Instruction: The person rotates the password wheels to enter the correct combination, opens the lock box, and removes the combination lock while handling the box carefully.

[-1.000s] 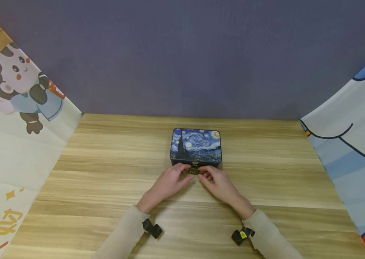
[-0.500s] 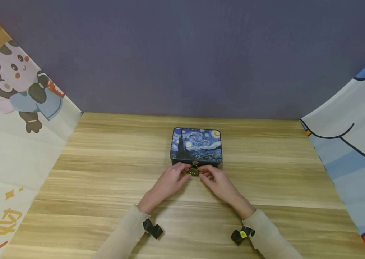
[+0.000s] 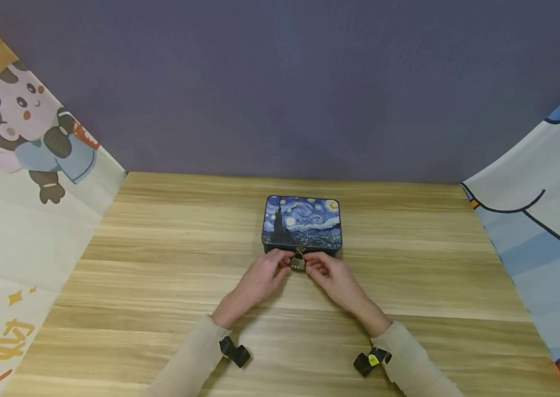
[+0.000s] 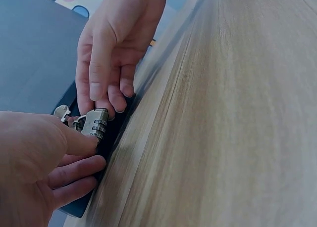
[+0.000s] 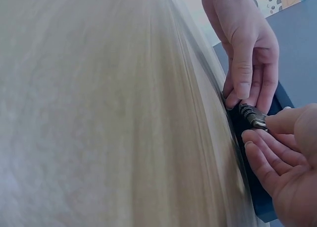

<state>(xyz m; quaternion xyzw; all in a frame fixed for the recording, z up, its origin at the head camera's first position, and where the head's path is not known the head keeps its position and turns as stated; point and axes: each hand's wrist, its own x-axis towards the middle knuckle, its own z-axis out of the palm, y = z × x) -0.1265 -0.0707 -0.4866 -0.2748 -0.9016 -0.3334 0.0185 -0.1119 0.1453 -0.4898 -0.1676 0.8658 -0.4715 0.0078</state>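
Observation:
A small brass-coloured combination padlock (image 3: 298,263) hangs by its shackle from the front clasp of a tin box (image 3: 305,221) with a swirling blue night-sky picture on its lid. In the left wrist view, number dials show on the lock body (image 4: 94,123). My left hand (image 3: 259,277) pinches the lock from its left side, thumb toward me and forefinger behind. From the right, my right hand (image 3: 334,280) pinches the other end between thumb and forefinger. Its remaining fingers (image 5: 265,160) curl loosely below. The box lid is down, and fingers cover parts of the lock.
The box stands on a wood-grain table (image 3: 186,231), toward its back edge. A dark blue-grey panel (image 3: 280,88) rises behind. Cartoon-printed sheets (image 3: 7,220) flank the table on both sides. A black wrist camera (image 3: 234,352) sits on each sleeve.
The padlock has tipped slightly between the fingers, so more of its body faces up and its dials sit nearer to me. Both hands and the box stay almost where they were.

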